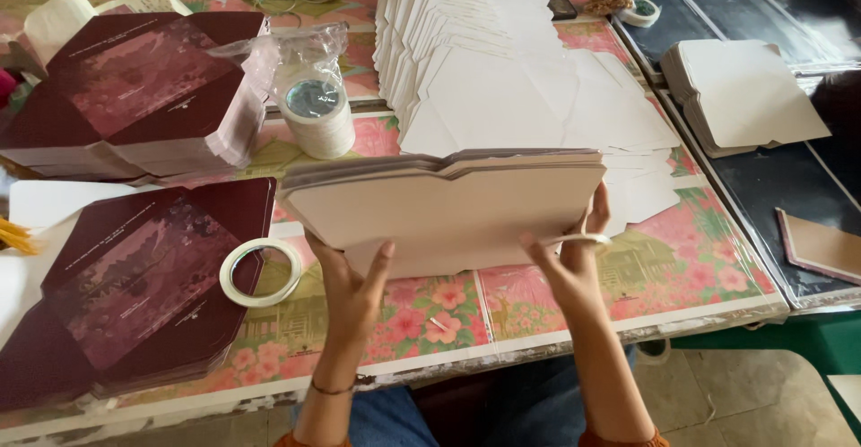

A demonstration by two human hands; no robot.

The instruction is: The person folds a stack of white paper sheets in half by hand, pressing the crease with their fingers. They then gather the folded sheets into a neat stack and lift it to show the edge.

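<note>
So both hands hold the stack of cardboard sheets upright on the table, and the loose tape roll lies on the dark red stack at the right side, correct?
Not quite. The head view shows the tape roll on the dark red stack at the left side, not the right. Both the left hand and right hand do hold the cardboard sheets upright.

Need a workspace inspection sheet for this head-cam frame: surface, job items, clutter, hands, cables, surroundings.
Surface: table covered with a pink floral sheet, edge worn; a dark-topped table adjoins on the right.
Job's things: stack of pale flat card blanks held on edge above the table; long fanned row of white blanks behind it.
Clutter: two stacks of maroon printed blanks; tape roll resting on the near stack; tape rolls in a clear bag; another pile of pale blanks on the dark table.
Grippers: left hand and right hand grip the stack's lower edge; a white band loops around the right fingers.
Cables: nothing seen.
Surroundings: tiled floor below; the person's knees in jeans.
</note>
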